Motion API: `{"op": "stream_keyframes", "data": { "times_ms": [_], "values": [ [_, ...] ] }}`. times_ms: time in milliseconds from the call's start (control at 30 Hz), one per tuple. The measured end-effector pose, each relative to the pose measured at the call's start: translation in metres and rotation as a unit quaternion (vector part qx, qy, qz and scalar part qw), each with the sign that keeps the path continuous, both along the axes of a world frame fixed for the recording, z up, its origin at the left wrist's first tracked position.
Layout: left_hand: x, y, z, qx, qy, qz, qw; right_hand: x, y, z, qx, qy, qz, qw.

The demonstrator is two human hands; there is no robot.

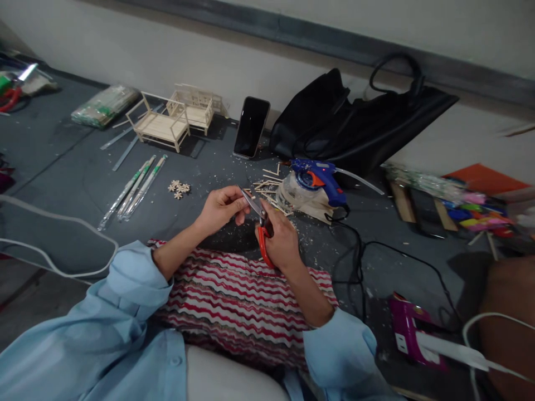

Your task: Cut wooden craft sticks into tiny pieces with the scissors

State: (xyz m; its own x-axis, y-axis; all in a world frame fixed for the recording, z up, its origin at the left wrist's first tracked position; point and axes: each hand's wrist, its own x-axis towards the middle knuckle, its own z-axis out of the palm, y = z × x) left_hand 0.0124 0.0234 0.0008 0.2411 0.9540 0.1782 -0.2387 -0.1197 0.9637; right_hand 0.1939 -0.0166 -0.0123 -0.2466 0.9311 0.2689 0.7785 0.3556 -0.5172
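My right hand is wrapped round the red handles of a pair of scissors. Their metal blades point up and left, reaching the fingertips of my left hand. The left fingers are pinched together at the blades; whatever sits between them is too small to make out. Just beyond the hands lie thin wooden sticks and scattered chips. Small wooden flower-shaped pieces are grouped to the left. Farther back stand a miniature wooden bench frame and a second small wooden seat.
A blue hot glue gun rests on a clear jar, its black cord trailing right. A phone leans upright near a black bag. Wrapped stick packs lie left. A purple box is at lower right.
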Motion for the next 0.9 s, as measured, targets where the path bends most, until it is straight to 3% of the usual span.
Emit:
{"op": "stream_keyframes", "data": {
  "times_ms": [367,500,733,900],
  "values": [
    [-0.0027,-0.0013,-0.0041,0.043,0.049,0.011,0.998,0.0002,-0.0019,0.006,-0.021,0.008,0.027,0.999],
    [-0.0012,-0.0026,-0.0046,0.062,0.072,0.02,0.995,0.0005,-0.0018,0.0074,-0.052,-0.003,0.013,0.999],
    [0.0044,-0.0045,-0.0051,0.072,0.132,0.056,0.987,-0.002,0.0033,0.0049,-0.036,-0.023,-0.011,0.999],
    [0.0041,-0.0031,-0.0072,0.128,0.174,0.083,0.973,-0.0016,0.0035,0.0044,-0.043,-0.023,-0.03,0.998]
  ]
}}
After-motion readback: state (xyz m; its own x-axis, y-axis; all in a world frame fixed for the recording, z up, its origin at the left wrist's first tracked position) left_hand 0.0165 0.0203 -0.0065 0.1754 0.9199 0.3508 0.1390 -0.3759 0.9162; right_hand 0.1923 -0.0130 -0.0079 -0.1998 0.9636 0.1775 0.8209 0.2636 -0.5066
